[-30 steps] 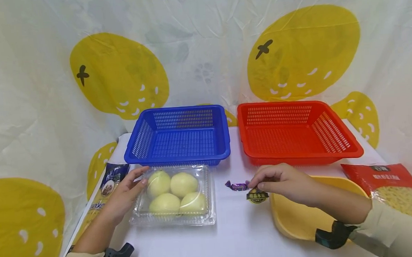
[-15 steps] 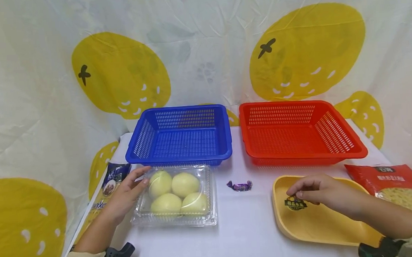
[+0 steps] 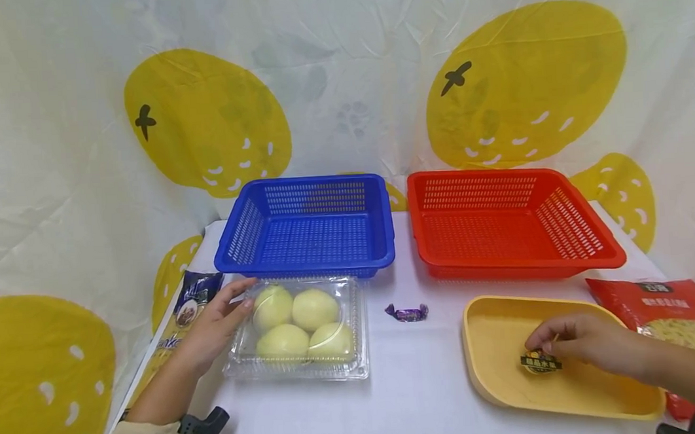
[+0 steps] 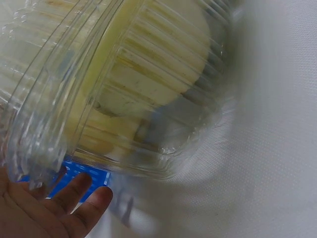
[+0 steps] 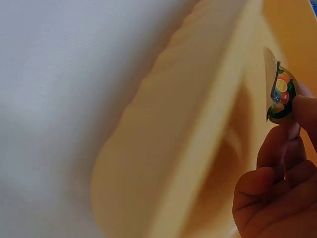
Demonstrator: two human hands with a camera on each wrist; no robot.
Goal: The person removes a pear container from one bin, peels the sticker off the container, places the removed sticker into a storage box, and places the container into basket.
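Note:
My right hand [image 3: 584, 342] pinches a fruit label sticker [image 3: 540, 362] between thumb and fingers, low inside the yellow tray [image 3: 476, 380]. Printed fruit shows on the curled sticker [image 5: 283, 91] in the right wrist view. At the left, my left hand [image 3: 214, 325] touches the side of a clear plastic clamshell box [image 3: 358, 367], its fingers [image 4: 94, 201] extended by the rim. Pale yellow-green round fruits [image 3: 315, 309] sit inside that closed box. A purple wrapped candy [image 3: 408, 313] lies on the white table between the box and the tray.
Behind stand a blue basket [image 3: 305, 268] and a red basket [image 3: 518, 268], side by side. A long blue-topped packet [image 3: 189, 304] lies under the left forearm. A red bag of pasta [image 3: 670, 301] lies at the right, partly behind the tray and right forearm.
My right hand has carried the sticker from beside the candy rightward, over the tray's rim and down into the tray. The left hand has stayed at the box.

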